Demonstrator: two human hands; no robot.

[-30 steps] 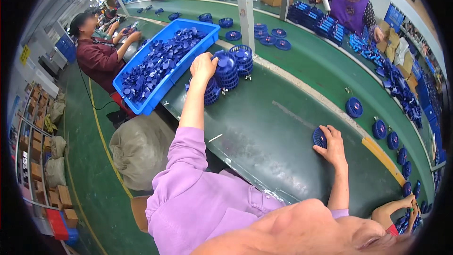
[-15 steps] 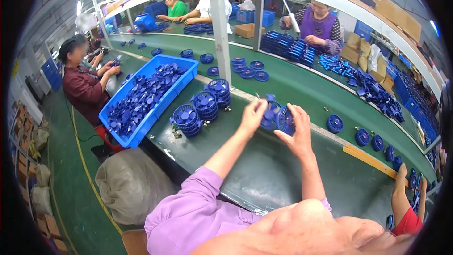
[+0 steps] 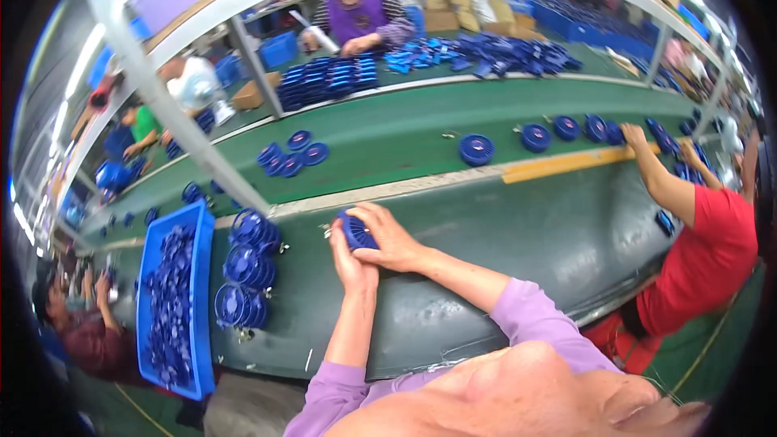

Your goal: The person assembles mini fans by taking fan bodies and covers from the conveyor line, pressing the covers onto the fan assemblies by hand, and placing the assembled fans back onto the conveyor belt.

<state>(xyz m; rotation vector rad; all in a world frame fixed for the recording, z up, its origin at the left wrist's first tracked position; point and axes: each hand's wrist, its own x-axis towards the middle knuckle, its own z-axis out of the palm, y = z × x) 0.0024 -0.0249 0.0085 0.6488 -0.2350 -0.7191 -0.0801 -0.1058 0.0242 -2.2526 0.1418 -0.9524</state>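
Between my two hands is a round blue fan head (image 3: 356,231) with a slotted grille, held above the dark green bench. My left hand (image 3: 350,262) cups it from the near left side, fingers closed along its edge. My right hand (image 3: 392,236) wraps over its top and right side, the thumb pressing low on the grille. Small metal-looking ends (image 3: 327,231) stick out at the left of the fan head. Stacked blue fan housings (image 3: 247,267), some with blades inside, stand on the bench to the left of my hands.
Left of the stacks is a blue crate (image 3: 202,307) heaped with blue fan blades (image 3: 171,299). A slanting metal post (image 3: 182,121) rises by the belt. Several fan heads (image 3: 476,150) lie on the green belt (image 3: 388,148). A person in red (image 3: 704,235) works at the right.
The view has swung to the right. My hands, earlier holding a bladed housing and a grille side by side, are now pressed together around one fan head.
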